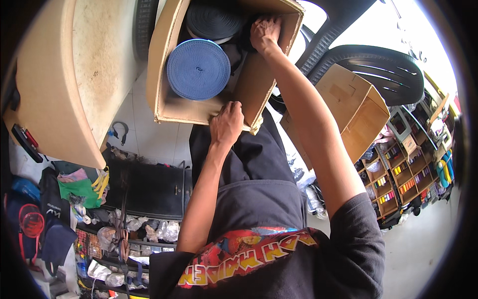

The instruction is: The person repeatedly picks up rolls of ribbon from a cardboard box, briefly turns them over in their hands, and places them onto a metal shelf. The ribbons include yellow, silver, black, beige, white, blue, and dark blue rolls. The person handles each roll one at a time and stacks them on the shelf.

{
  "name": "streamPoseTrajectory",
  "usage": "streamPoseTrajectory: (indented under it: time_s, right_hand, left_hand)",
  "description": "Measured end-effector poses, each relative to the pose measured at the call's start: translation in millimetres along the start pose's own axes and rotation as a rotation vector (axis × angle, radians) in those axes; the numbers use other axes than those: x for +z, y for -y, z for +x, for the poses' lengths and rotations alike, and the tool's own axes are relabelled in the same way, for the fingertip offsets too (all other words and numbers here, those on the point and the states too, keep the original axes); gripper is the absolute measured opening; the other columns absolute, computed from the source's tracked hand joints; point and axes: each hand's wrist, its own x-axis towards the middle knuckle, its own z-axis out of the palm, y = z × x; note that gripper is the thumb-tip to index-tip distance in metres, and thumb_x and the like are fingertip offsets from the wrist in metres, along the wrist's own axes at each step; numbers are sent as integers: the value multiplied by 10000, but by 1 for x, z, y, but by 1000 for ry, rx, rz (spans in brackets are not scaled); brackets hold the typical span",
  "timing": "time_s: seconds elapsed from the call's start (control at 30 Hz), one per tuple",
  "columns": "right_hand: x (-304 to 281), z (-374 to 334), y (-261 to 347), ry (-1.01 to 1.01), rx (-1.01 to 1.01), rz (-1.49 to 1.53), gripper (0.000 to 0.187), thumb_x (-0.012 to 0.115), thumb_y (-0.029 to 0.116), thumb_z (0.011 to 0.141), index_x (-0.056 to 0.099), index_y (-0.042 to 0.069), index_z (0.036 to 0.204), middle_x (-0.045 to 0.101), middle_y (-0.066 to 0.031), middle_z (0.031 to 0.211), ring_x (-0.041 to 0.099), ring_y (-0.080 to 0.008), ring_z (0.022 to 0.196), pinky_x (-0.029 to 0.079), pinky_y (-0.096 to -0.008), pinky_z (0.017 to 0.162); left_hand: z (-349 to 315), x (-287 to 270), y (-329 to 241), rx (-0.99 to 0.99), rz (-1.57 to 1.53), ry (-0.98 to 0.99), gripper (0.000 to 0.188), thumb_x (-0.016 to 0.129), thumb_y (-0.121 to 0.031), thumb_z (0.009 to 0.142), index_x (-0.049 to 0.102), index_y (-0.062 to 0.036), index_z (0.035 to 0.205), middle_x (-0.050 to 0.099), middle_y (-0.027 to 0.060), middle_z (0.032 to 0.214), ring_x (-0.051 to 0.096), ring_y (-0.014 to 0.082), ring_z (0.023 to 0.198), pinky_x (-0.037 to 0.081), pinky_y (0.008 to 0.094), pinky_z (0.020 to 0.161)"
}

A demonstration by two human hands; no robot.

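Observation:
An open cardboard box [162, 94] sits in front of me, over my lap. In it lie a large coiled roll of blue webbing [198, 69] and, behind that, a roll of black webbing [214, 21]. My left hand [227, 123] is closed on the near rim of the box, its fingers curled over the edge. My right hand [265, 34] reaches into the far right corner of the box. Its fingers bend down into dark material there, and their tips are hidden, so whatever they hold cannot be made out.
A cream table [94, 74] curves along the left. Right of the box are another cardboard box [348, 102] and a black plastic chair [373, 70]. Thread spools fill a wooden rack [398, 174] at far right. A black case [149, 187] and cluttered shelves stand lower left.

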Motion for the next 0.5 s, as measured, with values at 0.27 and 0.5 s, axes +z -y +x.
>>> streamPoseTrajectory:
  time_s: [0.27, 0.5]
  right_hand:
    - [25, 30, 11, 149, 99, 630, 379, 530, 342, 840, 692, 58, 1032, 673, -193, 1112, 624, -336, 1106, 477, -439, 963]
    - [-15, -35, -9, -25, 129, 961, 280, 719, 186, 736, 684, -33, 906, 685, -267, 954, 672, -394, 965, 551, -442, 865]
  left_hand:
    - [-1, 6, 3, -7, -68, -20, 112, 573, -175, 922, 564, -129, 1024, 665, 31, 937, 667, 251, 842, 540, 395, 640]
    - [-5, 5, 3, 1, -70, -10, 134, 579, -193, 916, 588, -135, 1036, 690, 49, 964, 679, 276, 839, 542, 412, 655]
